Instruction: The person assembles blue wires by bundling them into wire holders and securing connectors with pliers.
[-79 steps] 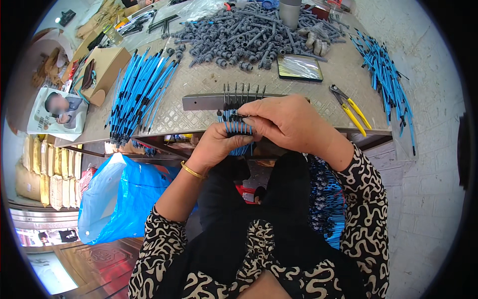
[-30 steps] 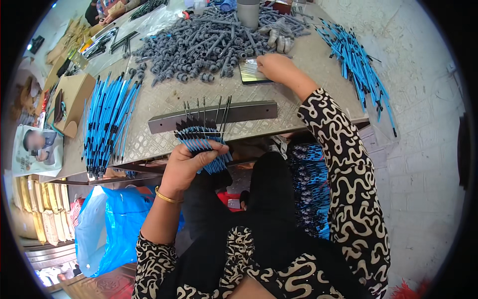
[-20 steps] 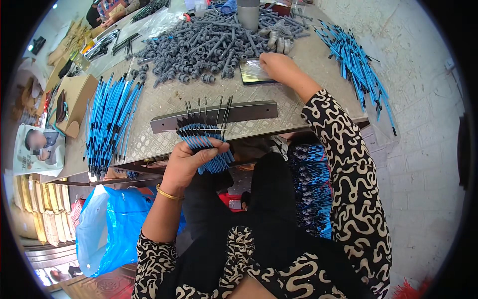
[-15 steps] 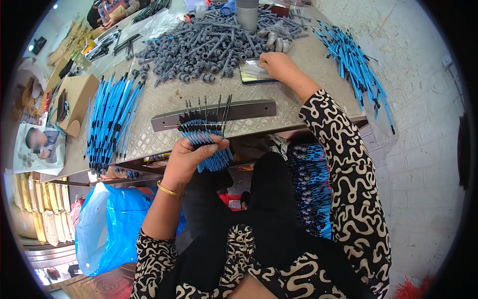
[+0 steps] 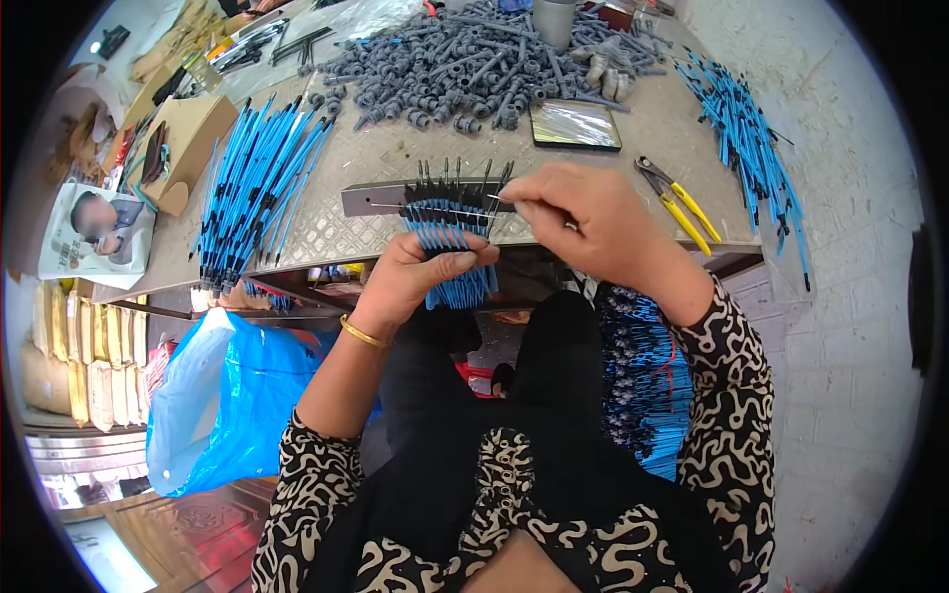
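My left hand [image 5: 420, 277] grips a fanned row of thin blue tubes [image 5: 450, 237] at the near edge of the metal workbench [image 5: 336, 232]. Their dark tips stand up against a long grey metal bar [image 5: 381, 198] lying on the bench. My right hand [image 5: 583, 222] is just right of the row, fingers pinched on a thin metal pin [image 5: 504, 201] that points at the tubes' right end. A small dark tray [image 5: 574, 124] of pins lies behind my right hand.
A heap of grey plastic fittings [image 5: 474, 59] covers the back of the bench. Bundles of blue tubes lie at left [image 5: 252, 183] and right [image 5: 746, 133]. Yellow-handled pliers [image 5: 677, 203] sit at right, a cardboard box [image 5: 178, 148] at left. A blue plastic bag [image 5: 222, 395] hangs below.
My right hand has come back from the small tray at the rear and now pinches a pin beside the blue tubes. My left hand kept holding the row.
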Demonstrator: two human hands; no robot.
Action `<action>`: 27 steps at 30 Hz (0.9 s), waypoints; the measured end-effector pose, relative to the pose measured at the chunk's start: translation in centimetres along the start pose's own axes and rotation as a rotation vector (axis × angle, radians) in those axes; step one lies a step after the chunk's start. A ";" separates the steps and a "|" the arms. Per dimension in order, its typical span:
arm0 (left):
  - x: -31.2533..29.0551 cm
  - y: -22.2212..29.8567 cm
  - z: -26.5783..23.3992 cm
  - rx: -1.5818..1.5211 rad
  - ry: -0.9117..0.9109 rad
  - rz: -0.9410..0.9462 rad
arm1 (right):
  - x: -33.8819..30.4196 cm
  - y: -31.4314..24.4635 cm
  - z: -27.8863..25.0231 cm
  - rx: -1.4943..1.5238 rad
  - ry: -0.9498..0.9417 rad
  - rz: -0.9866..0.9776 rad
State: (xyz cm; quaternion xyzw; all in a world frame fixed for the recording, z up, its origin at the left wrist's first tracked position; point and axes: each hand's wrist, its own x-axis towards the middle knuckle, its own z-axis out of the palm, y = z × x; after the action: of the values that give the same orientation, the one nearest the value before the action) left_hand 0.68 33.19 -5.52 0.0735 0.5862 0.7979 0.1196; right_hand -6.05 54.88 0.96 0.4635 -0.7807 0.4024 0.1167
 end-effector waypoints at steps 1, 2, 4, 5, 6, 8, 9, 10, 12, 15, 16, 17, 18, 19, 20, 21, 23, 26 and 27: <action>0.0 0.0 0.0 -0.008 -0.002 -0.009 | -0.2 -0.4 0.3 0.001 0.021 -0.023; 0.0 0.0 0.1 -0.005 -0.007 -0.013 | -0.2 -0.5 0.6 -0.008 0.035 -0.029; 0.0 0.1 0.2 -0.001 -0.017 -0.010 | -0.1 -0.3 0.9 0.000 0.046 -0.042; 0.0 0.1 0.2 0.001 -0.020 -0.007 | 0.0 -0.2 1.1 0.004 0.043 -0.041; 0.0 0.1 0.2 0.004 -0.021 -0.009 | 0.0 -0.1 1.2 -0.002 0.036 -0.015; 0.0 0.2 0.2 0.055 -0.026 0.013 | 0.0 0.1 1.2 0.008 0.037 -0.034; 0.0 0.1 0.2 0.082 -0.022 0.012 | -0.1 0.1 1.2 0.001 0.029 -0.029; 0.0 0.1 0.2 0.080 -0.033 0.022 | -0.1 0.1 1.1 -0.005 0.020 -0.023; 0.0 0.1 0.2 0.093 -0.042 0.026 | -0.2 0.0 1.0 -0.016 0.003 -0.029; 0.0 0.1 0.3 0.108 -0.048 0.025 | -0.1 -0.2 0.9 -0.035 -0.036 -0.044; 0.0 0.1 0.3 0.117 -0.051 0.024 | 0.0 -0.3 0.8 -0.029 -0.030 -0.041; 0.0 0.2 0.3 0.127 -0.054 0.024 | 0.0 -0.5 0.9 -0.023 -0.023 -0.038; 0.0 0.2 0.4 0.127 -0.054 0.022 | 0.0 -0.6 0.9 -0.027 -0.026 -0.015; 0.0 0.2 0.4 0.138 -0.064 0.011 | 0.0 -0.7 0.8 -0.017 -0.016 -0.034; 0.0 0.2 0.5 0.149 -0.073 0.000 | -0.1 -0.8 0.9 -0.017 -0.035 0.008; 0.0 0.2 0.5 0.160 -0.083 -0.011 | -0.1 -0.9 0.9 -0.018 -0.054 0.050; 0.0 0.2 0.6 0.185 -0.090 0.006 | -0.3 -0.9 1.2 -0.017 -0.072 0.092; 0.1 0.1 0.6 0.236 -0.102 0.046 | -0.6 -0.7 2.2 0.062 0.021 0.057; 0.1 0.0 0.6 0.230 -0.106 0.060 | -0.8 -0.8 2.8 0.061 0.022 0.057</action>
State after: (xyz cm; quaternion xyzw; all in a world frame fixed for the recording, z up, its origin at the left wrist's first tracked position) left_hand 0.75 33.77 -5.29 0.1462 0.6643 0.7236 0.1174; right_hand -4.47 53.14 -0.86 0.4401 -0.7795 0.4345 0.0996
